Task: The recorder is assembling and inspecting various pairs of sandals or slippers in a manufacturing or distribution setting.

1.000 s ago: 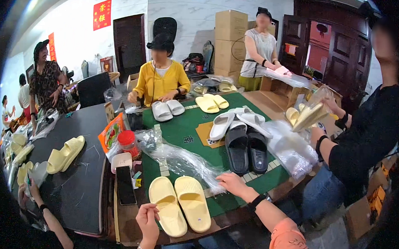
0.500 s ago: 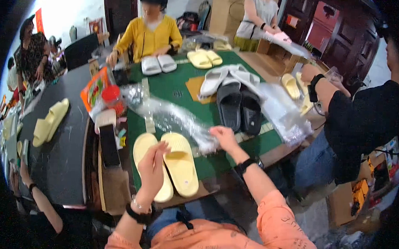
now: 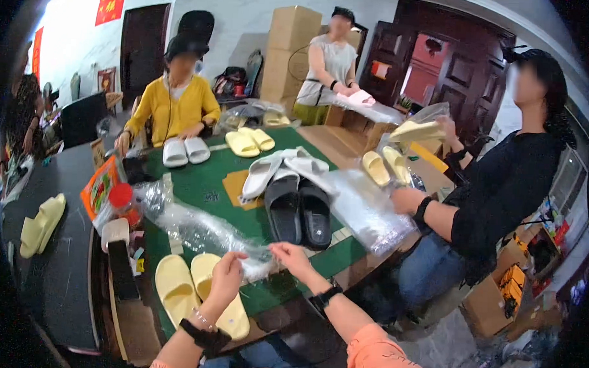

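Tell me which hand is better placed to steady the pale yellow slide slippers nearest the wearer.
Left, I'd judge: the left hand overlaps one of the pale yellow slide slippers in view, while the right hand is farther right, its fingertips by the clear plastic bags.

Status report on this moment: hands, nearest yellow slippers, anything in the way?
Right hand at near end of clear plastic, grip unclear. Nearest yellow slippers side by side. Left hand partly hiding the right slipper.
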The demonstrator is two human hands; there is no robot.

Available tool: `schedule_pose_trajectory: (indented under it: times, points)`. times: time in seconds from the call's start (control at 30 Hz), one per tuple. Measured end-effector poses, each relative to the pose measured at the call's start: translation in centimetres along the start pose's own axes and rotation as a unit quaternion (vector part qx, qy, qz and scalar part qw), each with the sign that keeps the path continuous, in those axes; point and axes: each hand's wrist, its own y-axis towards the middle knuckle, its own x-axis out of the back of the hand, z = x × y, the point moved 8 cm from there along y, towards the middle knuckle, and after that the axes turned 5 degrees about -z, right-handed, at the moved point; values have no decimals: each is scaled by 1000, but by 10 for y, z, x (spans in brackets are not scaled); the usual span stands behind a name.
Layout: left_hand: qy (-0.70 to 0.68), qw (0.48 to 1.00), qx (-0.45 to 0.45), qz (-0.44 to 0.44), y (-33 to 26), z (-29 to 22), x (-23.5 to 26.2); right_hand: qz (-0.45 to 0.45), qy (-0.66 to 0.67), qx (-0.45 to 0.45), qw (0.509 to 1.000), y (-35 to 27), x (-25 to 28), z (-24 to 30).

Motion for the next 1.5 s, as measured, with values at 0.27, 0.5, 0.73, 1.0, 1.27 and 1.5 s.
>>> schedule_pose_trajectory:
  times: [0.27, 0.5, 0.73, 1.0, 1.27, 1.5]
  points:
    - [-131, 991, -3, 42, -16, -53, 27, 8, -377, 262, 888, -57, 58, 82]
    - [71, 982, -174, -10, -35, -71, 25, 273, 60, 68, 958, -103, -87, 123]
    - [26, 994, -82, -62, -46, -36, 67, 336, 303, -201, 869, -124, -145, 94]
    - [307, 934, -124, -131, 26, 6, 148, 323, 387, -492, 710, -161, -200, 44]
    - [348, 934, 77, 12, 70, 97, 145, 213, 382, -504, 745, -112, -268, 18]
    - [418, 906, 64, -16, 58, 88, 144, 180, 288, -366, 866, -107, -285, 34]
